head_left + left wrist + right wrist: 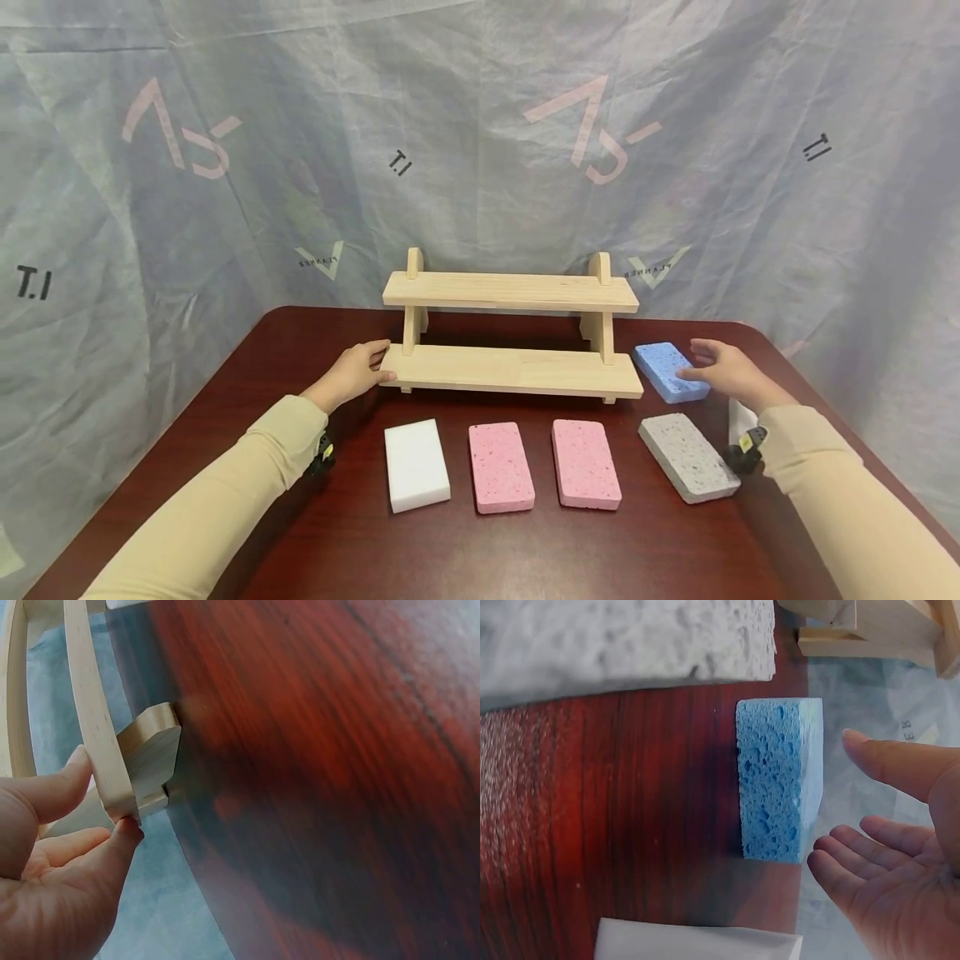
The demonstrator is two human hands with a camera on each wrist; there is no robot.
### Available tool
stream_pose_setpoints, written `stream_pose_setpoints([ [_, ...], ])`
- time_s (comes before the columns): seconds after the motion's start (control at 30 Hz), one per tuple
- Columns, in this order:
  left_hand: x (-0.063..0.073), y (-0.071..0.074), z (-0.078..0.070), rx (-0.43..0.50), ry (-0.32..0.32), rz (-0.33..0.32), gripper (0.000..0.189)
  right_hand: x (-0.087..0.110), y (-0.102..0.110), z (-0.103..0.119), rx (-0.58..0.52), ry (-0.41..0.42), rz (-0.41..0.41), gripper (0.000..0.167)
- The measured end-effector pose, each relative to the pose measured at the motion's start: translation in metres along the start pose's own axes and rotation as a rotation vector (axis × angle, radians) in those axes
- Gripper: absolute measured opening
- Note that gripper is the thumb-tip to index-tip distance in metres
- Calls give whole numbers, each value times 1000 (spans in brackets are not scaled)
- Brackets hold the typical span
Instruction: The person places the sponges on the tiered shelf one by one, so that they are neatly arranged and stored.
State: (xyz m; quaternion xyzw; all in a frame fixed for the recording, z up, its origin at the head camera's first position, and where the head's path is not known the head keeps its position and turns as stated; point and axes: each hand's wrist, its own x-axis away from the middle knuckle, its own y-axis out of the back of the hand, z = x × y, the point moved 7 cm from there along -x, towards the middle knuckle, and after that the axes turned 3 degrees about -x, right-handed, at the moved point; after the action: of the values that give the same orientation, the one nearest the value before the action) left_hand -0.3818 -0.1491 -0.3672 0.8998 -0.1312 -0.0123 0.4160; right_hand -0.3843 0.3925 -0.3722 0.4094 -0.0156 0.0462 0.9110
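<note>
A two-tier wooden shelf (517, 367) stands at the back of the table. At the left end of its lower board (105, 742), my left hand (358, 372) pinches the wood between thumb and fingers. My right hand (723, 369) hovers over a blue sponge (666, 371), to the right of the shelf. Its thumb and fingers are spread apart, with nothing held, as the right wrist view shows above the blue sponge (769, 780). Nearer the front lies a grey sponge (688, 458), partly behind the right wrist's camera.
In front of the shelf lie a white sponge block (416, 465) and two pink sponges, the left one (501, 467) and the right one (585, 463). Another white piece (741, 421) is partly hidden by the right wrist. A grey curtain (480, 150) hangs behind the dark red table (525, 558).
</note>
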Motion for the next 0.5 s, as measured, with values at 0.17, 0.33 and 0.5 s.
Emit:
stream_pose_setpoints([
  [0.17, 1, 1, -1, -4, 24, -3, 70, -3, -2, -11, -87, -59, 24, 85],
  [0.33, 1, 1, -1, -15, 27, -9, 68, -3, -2, -17, -95, -118, 26, 80],
  [0.5, 0, 1, -1, -14, 24, -16, 67, -1, 0, -20, -65, -173, 18, 75],
])
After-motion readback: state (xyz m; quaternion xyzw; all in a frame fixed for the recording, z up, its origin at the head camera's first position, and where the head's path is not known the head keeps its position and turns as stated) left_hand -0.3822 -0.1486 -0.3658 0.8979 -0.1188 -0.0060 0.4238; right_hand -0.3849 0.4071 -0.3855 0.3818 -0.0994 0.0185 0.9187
